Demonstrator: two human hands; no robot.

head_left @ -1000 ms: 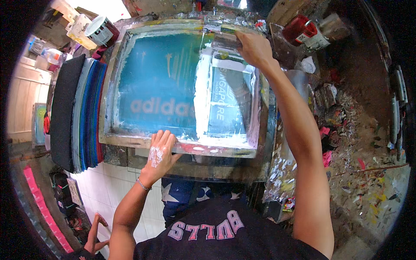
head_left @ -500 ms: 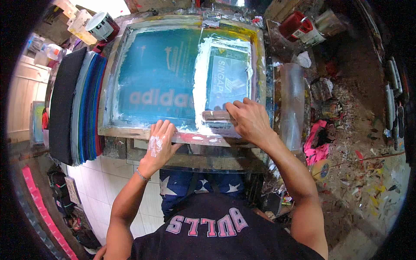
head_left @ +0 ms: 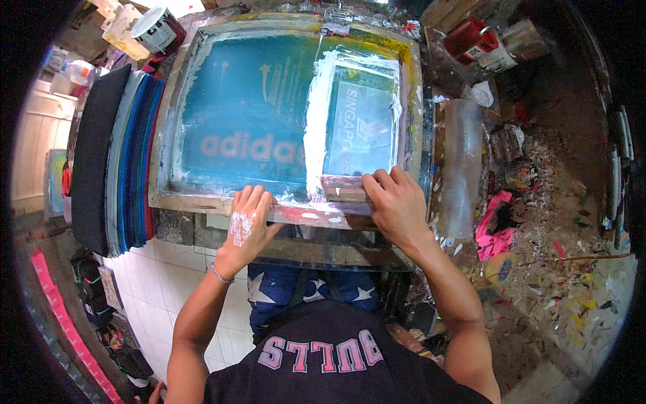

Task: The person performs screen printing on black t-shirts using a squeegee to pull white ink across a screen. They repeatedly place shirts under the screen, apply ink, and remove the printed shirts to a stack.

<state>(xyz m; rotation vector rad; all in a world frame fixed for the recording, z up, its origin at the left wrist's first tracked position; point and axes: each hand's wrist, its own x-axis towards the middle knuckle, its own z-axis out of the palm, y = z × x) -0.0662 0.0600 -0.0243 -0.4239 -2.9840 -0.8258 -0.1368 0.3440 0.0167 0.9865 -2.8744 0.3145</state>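
Bench: two hands, one screen, one likely squeegee

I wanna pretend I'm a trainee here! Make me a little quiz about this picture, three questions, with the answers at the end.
1. Which hand holds the squeegee?
2. True or false: the left hand is on the near edge of the frame.
3. Where is the stack of dark, blue and red sheets?
A) Right of the frame
B) Left of the frame
C) Under the squeegee

Key:
1. The right hand.
2. True.
3. B.
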